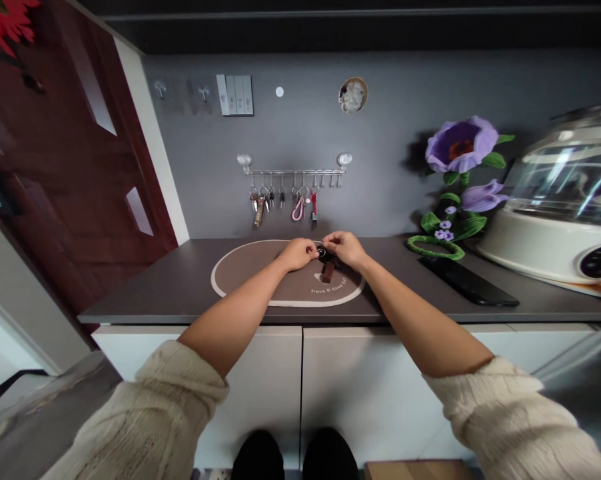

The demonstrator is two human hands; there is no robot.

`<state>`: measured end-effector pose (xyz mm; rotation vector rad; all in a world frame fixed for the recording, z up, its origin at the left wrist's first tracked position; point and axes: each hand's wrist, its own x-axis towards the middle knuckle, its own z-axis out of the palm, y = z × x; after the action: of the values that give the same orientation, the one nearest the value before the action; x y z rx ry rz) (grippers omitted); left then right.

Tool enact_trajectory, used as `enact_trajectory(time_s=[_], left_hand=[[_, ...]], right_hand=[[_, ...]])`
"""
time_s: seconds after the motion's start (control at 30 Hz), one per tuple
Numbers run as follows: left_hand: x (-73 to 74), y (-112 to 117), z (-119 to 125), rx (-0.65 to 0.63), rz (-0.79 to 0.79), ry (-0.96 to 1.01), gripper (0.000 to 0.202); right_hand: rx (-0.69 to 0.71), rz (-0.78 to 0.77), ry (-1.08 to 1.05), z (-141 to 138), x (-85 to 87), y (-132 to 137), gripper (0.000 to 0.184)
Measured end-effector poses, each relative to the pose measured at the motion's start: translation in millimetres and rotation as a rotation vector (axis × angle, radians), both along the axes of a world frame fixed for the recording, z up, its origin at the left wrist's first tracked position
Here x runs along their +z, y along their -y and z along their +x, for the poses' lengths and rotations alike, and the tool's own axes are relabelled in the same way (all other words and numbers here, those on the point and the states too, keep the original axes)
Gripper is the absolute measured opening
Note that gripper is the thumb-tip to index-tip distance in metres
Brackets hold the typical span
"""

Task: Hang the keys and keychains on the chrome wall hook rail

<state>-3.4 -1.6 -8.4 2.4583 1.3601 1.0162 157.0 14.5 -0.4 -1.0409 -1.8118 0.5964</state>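
Both my hands meet over an oval brown mat (245, 273) on the dark counter. My left hand (298, 254) is closed in a pinch on one side of a small dark key bunch (325, 254). My right hand (342, 247) pinches the other side of it. A brown leather tag (328, 272) hangs from the bunch down onto the mat. What the fingertips grip exactly is too small to make out.
A metal hook rail (294, 171) on the grey wall carries several keys and fobs. A black phone (468, 283) lies on the counter to the right, beside a purple knitted flower (461, 148) and a large white appliance (555, 220). A dark red door (55, 173) stands at left.
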Motion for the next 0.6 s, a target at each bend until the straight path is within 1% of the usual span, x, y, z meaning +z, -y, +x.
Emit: enact_trajectory(time_s=[0.2,0.4,0.6], left_hand=[[2.3,-0.6,-1.4,0.000,0.008,0.048,0.016],[5.1,-0.7,-2.6,0.061,0.001,0.174,0.016],[6.9,-1.1,-3.2,0.078,0.022,0.221,0.014]], right_hand=[[0.023,-0.012,-0.024,-1.7,1.3,-0.4,0.009],[0.011,-0.029,-0.004,-2.2,2.8,1.4,0.009],[0.060,-0.054,-0.043,-3.1,1.3,-0.9,0.010]])
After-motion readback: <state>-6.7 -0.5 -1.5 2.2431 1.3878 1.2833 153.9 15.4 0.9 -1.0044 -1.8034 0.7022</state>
